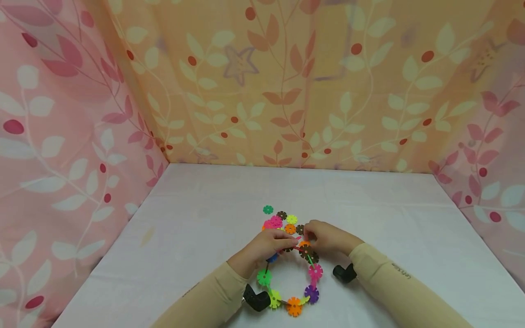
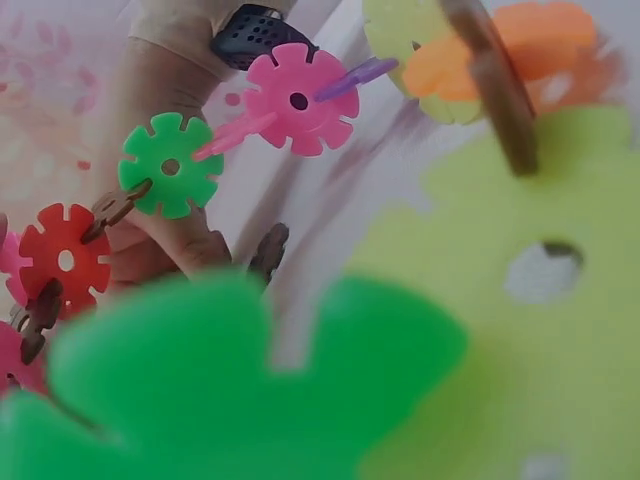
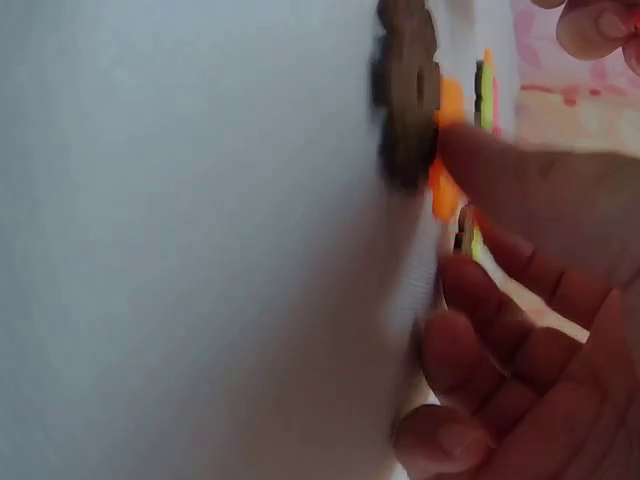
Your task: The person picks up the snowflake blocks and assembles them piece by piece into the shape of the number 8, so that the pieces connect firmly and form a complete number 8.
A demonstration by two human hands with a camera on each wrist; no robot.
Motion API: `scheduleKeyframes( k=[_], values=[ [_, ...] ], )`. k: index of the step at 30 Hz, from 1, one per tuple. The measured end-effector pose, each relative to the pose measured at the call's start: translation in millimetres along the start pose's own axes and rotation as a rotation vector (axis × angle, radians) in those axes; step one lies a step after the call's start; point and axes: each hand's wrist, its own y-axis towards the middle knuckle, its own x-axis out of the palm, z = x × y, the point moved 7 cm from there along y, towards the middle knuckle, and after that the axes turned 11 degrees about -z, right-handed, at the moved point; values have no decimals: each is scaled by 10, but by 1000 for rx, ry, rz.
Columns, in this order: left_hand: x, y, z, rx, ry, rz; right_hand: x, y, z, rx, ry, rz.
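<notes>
A ring of linked, slotted plastic discs in several colours is in front of me, its lower part near the table in the head view. My left hand pinches the far side of this ring at a red disc. Close behind the link stands my right hand, palm side toward the discs. In the right wrist view its thumb overlaps an orange disc, with the other fingers curled below. I cannot tell whether it grips that disc. A brown disc lies nearer, beside the thumb.
Loose discs, among them a green disc and a yellow disc, lie in a small cluster beyond the hands. White cloth covers the table. Patterned curtains stand at the back and both sides.
</notes>
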Motion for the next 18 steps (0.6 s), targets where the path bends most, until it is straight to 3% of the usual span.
scheduleKeyframes(
  k=[5, 13, 18],
  values=[
    [12, 6, 3, 10, -25, 0, 21, 0, 3, 2, 77, -18],
    [29, 9, -6, 35, -63, 5, 68, 47, -29, 28, 39, -15],
    [36, 6, 2, 38, -71, 4, 30, 25, -8, 37, 105, -9]
  ],
)
